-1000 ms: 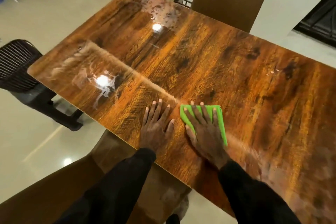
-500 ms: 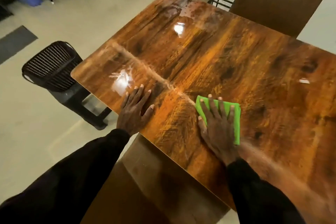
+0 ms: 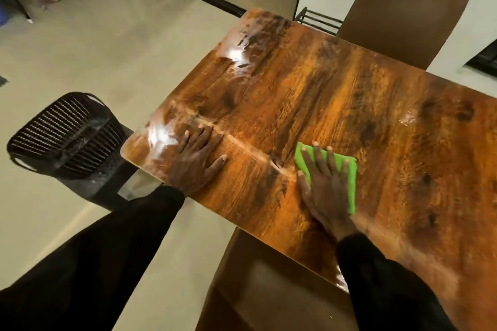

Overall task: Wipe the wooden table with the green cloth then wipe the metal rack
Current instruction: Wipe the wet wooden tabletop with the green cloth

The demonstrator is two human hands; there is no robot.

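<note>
The glossy wooden table [image 3: 336, 94] fills the middle and right of the head view. A folded green cloth [image 3: 347, 177] lies flat on it near the front edge. My right hand [image 3: 325, 188] presses on the cloth with straight, spread fingers. My left hand [image 3: 196, 161] rests flat on the bare wood near the table's left corner, apart from the cloth. A pale streak runs across the wood between the two hands. A black metal rack [image 3: 320, 20] shows partly behind the table's far corner.
A black slatted chair [image 3: 67, 134] stands at the table's left. A brown chair back [image 3: 403, 16] rises behind the far edge, and another brown chair seat [image 3: 269, 285] sits under the near edge. Beige floor lies to the left.
The view has swung left, so the table's left corner shows more. My left hand has moved away from the right one toward that corner. The cloth stays under my right hand.
</note>
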